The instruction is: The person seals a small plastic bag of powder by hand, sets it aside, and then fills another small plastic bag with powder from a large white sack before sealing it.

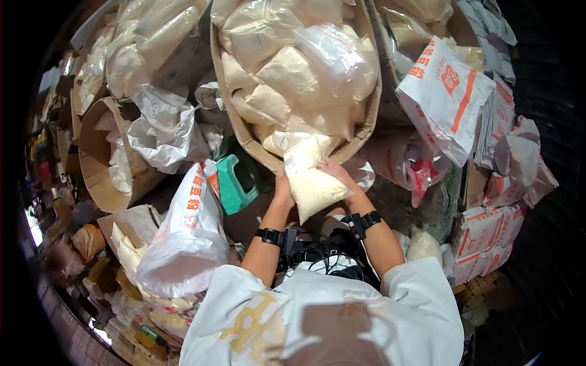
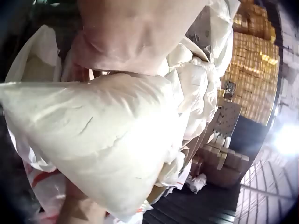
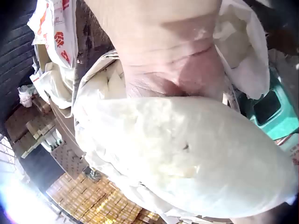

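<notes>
A clear plastic bag of pale cream powder [image 1: 317,186] is held up in front of the body, between both hands. My left hand [image 1: 282,188] grips its left side, and my right hand [image 1: 337,174] grips the right side near the upper edge. Most of the fingers are hidden behind or beneath the bag. In both wrist views the plump bag [image 2: 93,135] fills the space below the heel of the hand. Just beyond it stands a big cardboard bin [image 1: 241,131] heaped with similar powder bags [image 1: 287,70].
An open white printed sack [image 1: 192,232] and a green plastic container [image 1: 235,186] stand on the left. Behind them a round carton [image 1: 97,155] lies tilted. Folded printed sacks [image 1: 452,91] lie at the right, over stacked printed packs [image 1: 488,238].
</notes>
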Demonstrator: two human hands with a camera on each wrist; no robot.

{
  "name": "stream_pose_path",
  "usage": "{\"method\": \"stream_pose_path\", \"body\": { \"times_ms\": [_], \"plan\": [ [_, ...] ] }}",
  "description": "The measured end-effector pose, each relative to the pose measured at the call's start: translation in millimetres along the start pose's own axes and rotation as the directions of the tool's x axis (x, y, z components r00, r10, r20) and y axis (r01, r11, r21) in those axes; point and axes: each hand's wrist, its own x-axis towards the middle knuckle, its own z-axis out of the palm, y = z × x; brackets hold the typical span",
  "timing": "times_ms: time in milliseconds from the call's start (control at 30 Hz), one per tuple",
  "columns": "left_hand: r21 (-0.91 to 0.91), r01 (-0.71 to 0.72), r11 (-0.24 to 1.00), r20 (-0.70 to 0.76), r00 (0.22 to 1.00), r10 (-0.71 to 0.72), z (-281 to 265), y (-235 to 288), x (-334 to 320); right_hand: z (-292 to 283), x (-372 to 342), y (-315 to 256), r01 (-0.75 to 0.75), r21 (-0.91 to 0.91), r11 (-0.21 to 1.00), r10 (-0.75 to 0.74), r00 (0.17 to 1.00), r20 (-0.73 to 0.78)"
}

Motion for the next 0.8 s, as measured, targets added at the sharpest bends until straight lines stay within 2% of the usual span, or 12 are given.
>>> {"method": "stream_pose_path", "body": {
  "times_ms": [67,133,200,300,333,433,533,633,700,733,767,800],
  "plan": [
    [-0.013,-0.016,1.0,0.005,1.0,0.016,21,6,-19,23,-10,-14,-0.047,0.148,0.988,0.059,0.995,-0.076],
    [0.063,-0.154,0.986,0.024,0.988,0.153,15,-1,-12,30,-12,-12,-0.034,0.281,0.959,0.067,0.992,-0.106],
    [0.203,-0.327,0.923,0.012,0.943,0.332,0,-14,5,28,-10,-10,-0.041,0.293,0.955,0.081,0.988,-0.128],
    [0.368,-0.464,0.806,-0.008,0.865,0.502,-39,-43,37,21,-3,-3,-0.041,0.302,0.953,0.09,0.985,-0.15],
    [0.34,-0.469,0.815,-0.07,0.851,0.52,-42,-49,41,21,-3,0,-0.04,0.304,0.952,0.091,0.983,-0.157],
    [0.295,-0.419,0.859,-0.183,0.857,0.481,-36,-60,43,23,-2,2,-0.098,0.38,0.92,0.213,0.939,-0.271],
    [0.339,-0.417,0.843,-0.135,0.865,0.483,-37,-52,44,3,7,23,0.079,0.11,0.991,-0.037,0.94,-0.34],
    [0.101,-0.305,0.947,-0.075,0.947,0.313,-28,-32,33,-6,17,21,0.046,0.033,0.998,-0.035,0.961,-0.275],
    [-0.2,-0.058,0.978,-0.016,0.998,0.056,-10,-13,10,17,1,3,0.063,-0.141,0.988,-0.09,0.977,-0.194],
    [-0.338,0.076,0.938,0.041,0.997,-0.066,-7,-9,4,22,-3,-3,0.001,-0.107,0.994,-0.021,0.983,-0.183],
    [-0.318,0.032,0.948,0.048,0.999,-0.017,-8,-8,3,27,-7,-8,-0.062,-0.076,0.995,0.049,0.984,-0.171],
    [-0.297,-0.014,0.955,0.056,0.998,0.033,-10,-8,4,26,-9,-12,-0.198,0.078,0.977,0.209,0.964,-0.166]
  ]
}}
